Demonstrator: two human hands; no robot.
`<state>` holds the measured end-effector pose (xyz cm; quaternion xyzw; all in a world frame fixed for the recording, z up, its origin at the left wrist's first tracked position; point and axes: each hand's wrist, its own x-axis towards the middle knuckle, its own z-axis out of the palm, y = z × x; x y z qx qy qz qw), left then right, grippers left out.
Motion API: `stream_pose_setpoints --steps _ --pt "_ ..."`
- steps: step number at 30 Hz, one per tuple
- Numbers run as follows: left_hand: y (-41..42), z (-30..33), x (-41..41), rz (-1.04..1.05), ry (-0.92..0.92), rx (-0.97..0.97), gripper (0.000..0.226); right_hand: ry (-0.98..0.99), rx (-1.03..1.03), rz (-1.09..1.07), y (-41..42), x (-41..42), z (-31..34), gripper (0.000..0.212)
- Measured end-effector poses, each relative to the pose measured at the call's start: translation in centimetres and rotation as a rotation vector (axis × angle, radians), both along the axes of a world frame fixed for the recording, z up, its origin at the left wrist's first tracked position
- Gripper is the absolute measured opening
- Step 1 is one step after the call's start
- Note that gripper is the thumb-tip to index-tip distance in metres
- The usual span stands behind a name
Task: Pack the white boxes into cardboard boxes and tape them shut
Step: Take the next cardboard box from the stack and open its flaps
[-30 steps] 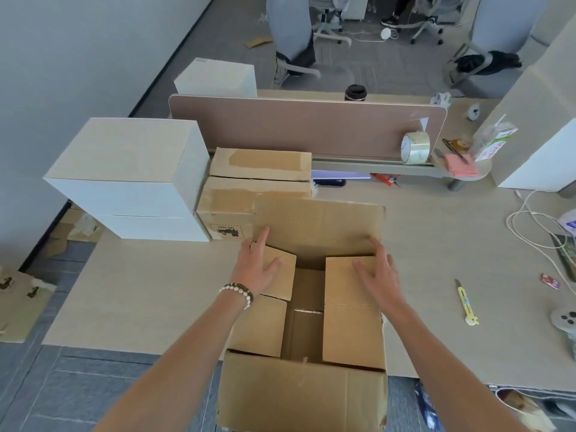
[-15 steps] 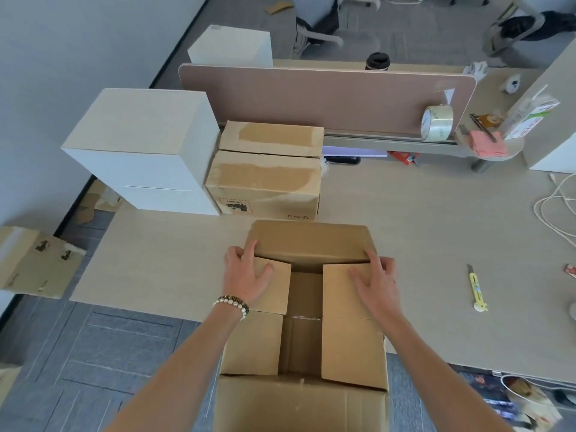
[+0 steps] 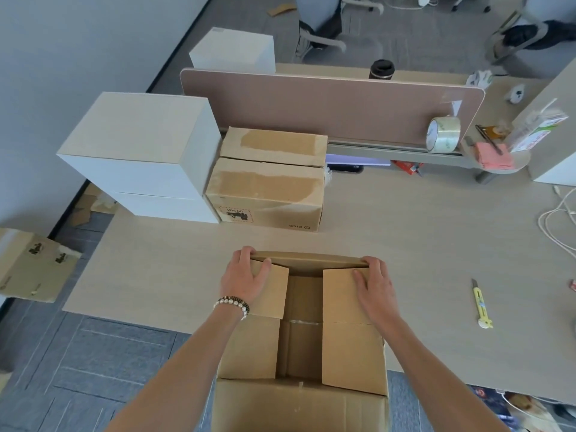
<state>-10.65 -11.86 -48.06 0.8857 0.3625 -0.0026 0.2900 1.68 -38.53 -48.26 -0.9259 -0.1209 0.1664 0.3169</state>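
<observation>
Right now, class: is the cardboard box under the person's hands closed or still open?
Partly closed. On the cardboard box, two side flaps lie folded in with a gap between; the left hand and right hand grip the far flap, and the near flap hangs out.

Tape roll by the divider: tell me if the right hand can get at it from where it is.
Probably yes: the right hand grips the far flap, but bare table separates it from the tape roll.

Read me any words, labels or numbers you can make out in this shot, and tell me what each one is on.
"UN 3481", upside down: red-bordered label on the closed cardboard box.
"PICO", upside down: same box, lower right of its front.
Dark printed marks on the cardboard box on the floor: unreadable.
Green packet print: too blurred.
</observation>
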Motion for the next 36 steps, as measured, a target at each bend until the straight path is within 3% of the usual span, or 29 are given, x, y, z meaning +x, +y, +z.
stream_pose_setpoints --steps 15,24,29,32,36 --pt "6.0 -0.2 7.3 -0.083 -0.008 0.000 0.041 -0.007 -0.040 -0.086 5.2 5.5 -0.4 0.025" --pt "7.3 0.0 9.6 -0.063 -0.023 0.010 0.052 -0.012 -0.062 -0.102 7.4 7.1 0.2 0.042" --pt "7.3 0.5 9.6 -0.029 -0.096 -0.088 0.052 -0.054 -0.099 -0.054 7.3 6.8 0.5 0.050" --pt "7.0 0.7 8.5 -0.100 -0.143 0.025 0.052 -0.120 -0.167 -0.019 6.7 6.1 0.5 0.048" --pt "5.0 1.2 5.6 -0.303 -0.101 0.283 0.040 -0.367 -0.244 0.110 5.7 4.6 1.0 0.039"
